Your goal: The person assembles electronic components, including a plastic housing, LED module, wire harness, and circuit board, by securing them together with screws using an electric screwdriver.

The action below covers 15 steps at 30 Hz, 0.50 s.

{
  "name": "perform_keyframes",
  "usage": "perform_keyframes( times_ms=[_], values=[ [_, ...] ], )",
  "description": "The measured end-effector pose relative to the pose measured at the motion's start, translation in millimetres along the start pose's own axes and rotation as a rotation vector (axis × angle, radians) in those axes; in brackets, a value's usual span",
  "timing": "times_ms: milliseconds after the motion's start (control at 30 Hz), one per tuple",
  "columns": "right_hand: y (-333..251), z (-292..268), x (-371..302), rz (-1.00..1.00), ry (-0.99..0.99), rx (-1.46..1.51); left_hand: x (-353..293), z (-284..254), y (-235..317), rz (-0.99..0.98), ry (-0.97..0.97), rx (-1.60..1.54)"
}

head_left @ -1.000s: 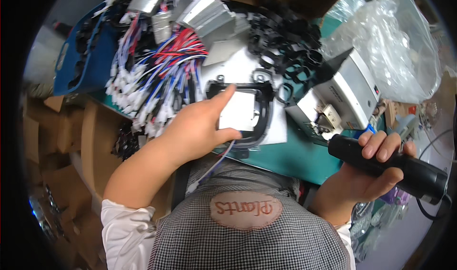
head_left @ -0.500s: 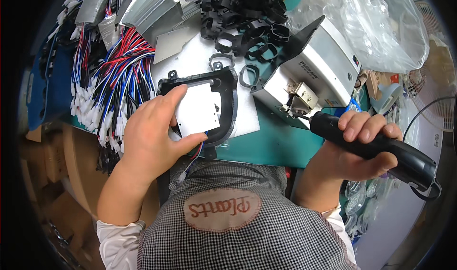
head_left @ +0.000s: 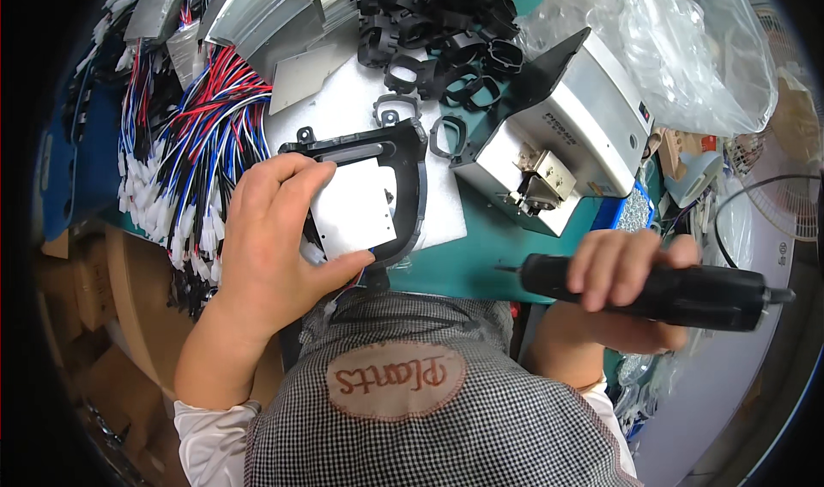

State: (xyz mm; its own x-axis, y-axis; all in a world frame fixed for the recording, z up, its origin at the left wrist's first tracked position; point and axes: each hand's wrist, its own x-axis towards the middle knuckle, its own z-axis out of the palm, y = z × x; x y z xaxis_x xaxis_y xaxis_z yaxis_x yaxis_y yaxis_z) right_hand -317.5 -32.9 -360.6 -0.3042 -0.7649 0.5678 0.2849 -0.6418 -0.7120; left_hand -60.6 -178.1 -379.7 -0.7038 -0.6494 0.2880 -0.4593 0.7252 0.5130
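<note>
My left hand point(head_left: 270, 238) grips a black plastic housing point(head_left: 414, 187) by its left side, thumb and fingers spread across a flat silvery-white metal plate point(head_left: 354, 208) set in it. The plate has small holes near its edges. Wrapped in my right hand point(head_left: 611, 268) is a black electric screwdriver point(head_left: 717, 298), held nearly level with its thin bit pointing left toward the housing. Open space lies between the bit and the housing. Behind the screwdriver stands a silver screw feeder point(head_left: 596, 101) with a metal pickup block point(head_left: 549, 176) at its front.
Bundled red, blue and black wires point(head_left: 193, 144) with white connectors lie at left, below stacked metal plates point(head_left: 262, 15). Several black plastic rings point(head_left: 463, 84) sit at the back. White foam point(head_left: 442, 204) lies under the housing. A screw tray point(head_left: 635, 208) and clear plastic bags point(head_left: 652, 41) are at right.
The screwdriver has come away from the screw feeder's pickup block, moving down and left in my right hand. My left hand still holds the housing in nearly the same place.
</note>
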Motion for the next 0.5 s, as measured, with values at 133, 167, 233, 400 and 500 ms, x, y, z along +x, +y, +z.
perform_keyframes(
  times_ms=[133,167,233,400,500],
  values=[
    [29,0,-32,0.141,0.199,0.124,1,0,1,-0.027,-0.028,-0.029],
    [35,0,-37,0.159,0.24,0.13,0,0,2,-0.033,-0.037,-0.014],
    [44,-3,-44,0.173,0.302,0.118,1,-1,5,-0.013,-0.026,-0.007],
    [47,-9,-44,0.149,0.202,0.026,-1,1,2,0.0,-0.018,0.0],
    [46,-11,-45,0.158,0.162,-0.04,-2,1,-1,0.0,-0.019,-0.02]
  ],
)
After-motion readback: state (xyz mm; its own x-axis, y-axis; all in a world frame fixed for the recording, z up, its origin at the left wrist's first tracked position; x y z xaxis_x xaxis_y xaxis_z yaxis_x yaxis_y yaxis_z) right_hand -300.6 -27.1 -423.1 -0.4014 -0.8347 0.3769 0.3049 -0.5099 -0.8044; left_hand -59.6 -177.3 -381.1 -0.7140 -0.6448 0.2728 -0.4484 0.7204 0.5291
